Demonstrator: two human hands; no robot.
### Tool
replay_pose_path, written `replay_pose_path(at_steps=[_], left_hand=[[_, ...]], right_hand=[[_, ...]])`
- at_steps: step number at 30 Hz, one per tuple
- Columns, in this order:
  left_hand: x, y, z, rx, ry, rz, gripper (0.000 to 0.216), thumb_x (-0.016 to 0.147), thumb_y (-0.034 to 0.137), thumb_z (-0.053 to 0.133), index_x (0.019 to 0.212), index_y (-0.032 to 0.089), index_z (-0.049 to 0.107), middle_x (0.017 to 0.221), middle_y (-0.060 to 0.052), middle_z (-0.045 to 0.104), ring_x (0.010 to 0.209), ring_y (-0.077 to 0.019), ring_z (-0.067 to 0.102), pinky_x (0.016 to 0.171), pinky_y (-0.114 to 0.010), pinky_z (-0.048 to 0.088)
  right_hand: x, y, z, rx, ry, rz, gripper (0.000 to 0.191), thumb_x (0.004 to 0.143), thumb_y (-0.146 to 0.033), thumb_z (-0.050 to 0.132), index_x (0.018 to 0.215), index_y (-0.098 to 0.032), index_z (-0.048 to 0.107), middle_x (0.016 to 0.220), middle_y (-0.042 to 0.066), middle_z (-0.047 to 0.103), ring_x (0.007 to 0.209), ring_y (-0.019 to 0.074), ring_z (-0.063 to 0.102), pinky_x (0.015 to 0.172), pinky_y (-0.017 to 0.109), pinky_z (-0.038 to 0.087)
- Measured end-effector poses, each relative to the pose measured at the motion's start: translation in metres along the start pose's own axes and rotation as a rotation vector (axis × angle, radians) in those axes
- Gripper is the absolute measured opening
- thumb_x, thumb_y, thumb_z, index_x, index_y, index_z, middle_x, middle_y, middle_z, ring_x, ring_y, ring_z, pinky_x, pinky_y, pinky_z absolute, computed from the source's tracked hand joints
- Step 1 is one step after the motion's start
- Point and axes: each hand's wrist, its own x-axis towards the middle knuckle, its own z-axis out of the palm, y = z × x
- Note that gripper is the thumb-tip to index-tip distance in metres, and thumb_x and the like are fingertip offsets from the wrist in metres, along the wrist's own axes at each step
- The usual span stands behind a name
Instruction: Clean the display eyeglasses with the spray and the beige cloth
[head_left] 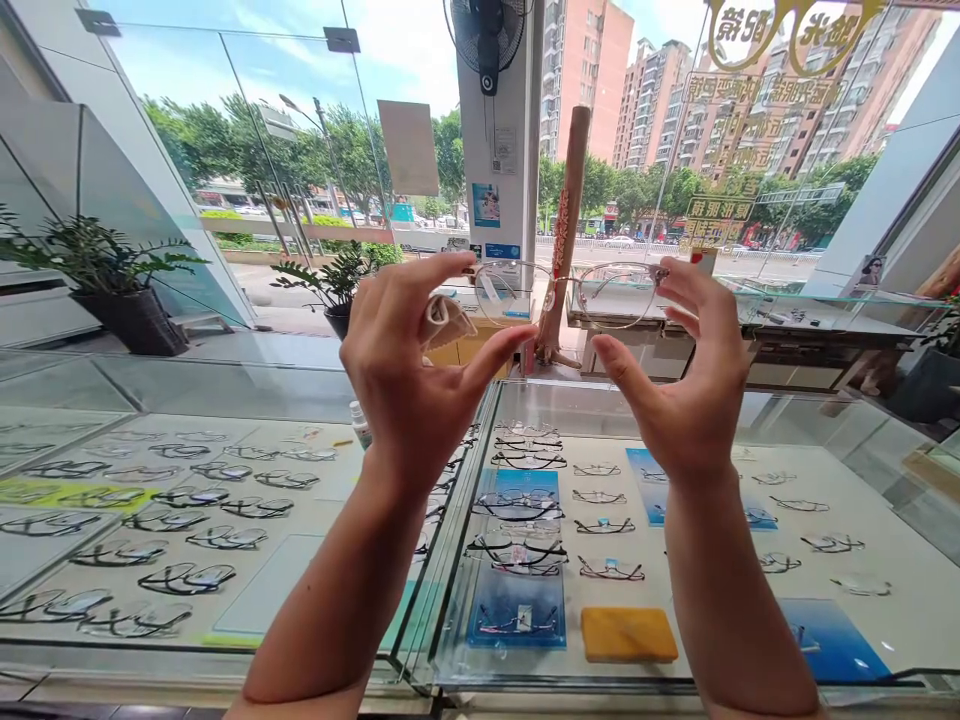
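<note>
I hold a thin-framed pair of glasses (559, 293) with clear lenses up at eye height, between both hands. My left hand (420, 365) pinches its left end between forefinger and thumb, with a folded beige cloth (445, 320) tucked in the fingers. My right hand (686, 370) grips the right end with curled fingers. Both forearms rise from the bottom edge over a glass display counter (480, 560).
Under the counter glass lie several rows of glasses (187, 510) on the left and more glasses (525, 500) on blue pads on the right, plus a yellow pad (628, 634). A small bottle (361, 423) stands on the counter. Potted plants (112, 280), a wooden post (566, 230) and windows stand beyond.
</note>
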Motion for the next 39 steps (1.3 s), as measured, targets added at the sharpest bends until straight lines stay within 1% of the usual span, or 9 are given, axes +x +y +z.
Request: replay_pose_path(at_steps=[3, 7, 12, 18, 22, 28, 32, 35, 39], left_hand=[[-0.001, 0.001, 0.001, -0.014, -0.022, -0.004, 0.067, 0.093, 0.066, 0.082, 0.15, 0.037, 0.063, 0.142, -0.009, 0.072, 0.134, -0.036, 0.067, 0.1, -0.051, 0.061], [-0.001, 0.001, 0.003, -0.031, -0.011, -0.01, 0.064, 0.093, 0.064, 0.083, 0.148, 0.037, 0.065, 0.139, -0.01, 0.073, 0.127, -0.034, 0.069, 0.097, -0.048, 0.063], [-0.001, -0.001, 0.005, -0.029, -0.014, 0.004, 0.065, 0.093, 0.064, 0.083, 0.148, 0.035, 0.065, 0.135, -0.01, 0.073, 0.125, -0.0323, 0.071, 0.098, -0.048, 0.065], [-0.002, -0.001, 0.007, -0.033, -0.009, -0.003, 0.069, 0.092, 0.067, 0.083, 0.149, 0.032, 0.066, 0.135, -0.011, 0.073, 0.122, -0.031, 0.072, 0.098, -0.045, 0.065], [-0.003, -0.001, 0.009, -0.04, -0.012, -0.023, 0.071, 0.092, 0.066, 0.083, 0.152, 0.032, 0.065, 0.138, -0.012, 0.073, 0.126, -0.0315, 0.071, 0.098, -0.044, 0.064], [-0.007, -0.006, 0.013, -0.037, 0.005, -0.046, 0.063, 0.095, 0.065, 0.081, 0.145, 0.03, 0.07, 0.132, -0.011, 0.077, 0.124, -0.0299, 0.074, 0.099, -0.044, 0.065], [-0.008, -0.009, 0.017, -0.016, -0.011, -0.048, 0.058, 0.097, 0.063, 0.081, 0.144, 0.031, 0.071, 0.129, -0.009, 0.078, 0.12, -0.0291, 0.075, 0.096, -0.043, 0.065], [-0.008, -0.01, 0.019, -0.031, -0.004, -0.055, 0.057, 0.095, 0.061, 0.084, 0.141, 0.028, 0.073, 0.126, -0.01, 0.079, 0.118, -0.0288, 0.076, 0.093, -0.042, 0.065], [-0.006, -0.009, 0.018, -0.087, -0.009, -0.133, 0.053, 0.09, 0.058, 0.09, 0.133, 0.029, 0.077, 0.123, -0.008, 0.08, 0.116, -0.0289, 0.076, 0.09, -0.041, 0.064]], right_hand=[[0.0, -0.001, -0.001, -0.01, 0.022, 0.001, 0.06, 0.101, -0.045, 0.076, 0.157, -0.034, 0.057, 0.153, 0.015, 0.066, 0.137, 0.039, 0.066, 0.111, 0.061, 0.058], [0.001, -0.003, -0.003, -0.013, 0.045, 0.014, 0.051, 0.102, -0.047, 0.076, 0.149, -0.033, 0.064, 0.145, 0.013, 0.072, 0.127, 0.0362, 0.071, 0.108, 0.059, 0.06], [0.002, -0.003, -0.004, 0.01, 0.038, 0.029, 0.053, 0.098, -0.052, 0.081, 0.145, -0.032, 0.067, 0.139, 0.012, 0.075, 0.121, 0.0353, 0.073, 0.109, 0.059, 0.059], [0.001, -0.006, -0.006, -0.044, 0.024, 0.008, 0.051, 0.102, -0.054, 0.077, 0.147, -0.032, 0.067, 0.136, 0.012, 0.078, 0.118, 0.0341, 0.075, 0.104, 0.057, 0.062], [0.002, -0.009, -0.007, -0.063, 0.026, 0.002, 0.048, 0.102, -0.053, 0.077, 0.144, -0.031, 0.07, 0.133, 0.012, 0.079, 0.116, 0.0338, 0.076, 0.104, 0.056, 0.062], [0.002, -0.008, -0.008, -0.068, 0.011, 0.009, 0.047, 0.102, -0.053, 0.077, 0.144, -0.03, 0.073, 0.128, 0.012, 0.081, 0.115, 0.0347, 0.077, 0.104, 0.058, 0.063], [0.001, -0.004, -0.007, -0.087, -0.003, 0.011, 0.047, 0.105, -0.052, 0.074, 0.146, -0.029, 0.073, 0.13, 0.013, 0.08, 0.119, 0.0343, 0.076, 0.106, 0.057, 0.062], [0.0, -0.001, -0.007, -0.104, -0.031, 0.014, 0.048, 0.106, -0.052, 0.072, 0.147, -0.028, 0.073, 0.131, 0.013, 0.08, 0.119, 0.034, 0.077, 0.105, 0.056, 0.062], [0.0, 0.001, -0.006, -0.145, -0.08, 0.041, 0.051, 0.107, -0.059, 0.068, 0.145, -0.025, 0.075, 0.131, 0.015, 0.082, 0.114, 0.0341, 0.078, 0.101, 0.056, 0.063]])
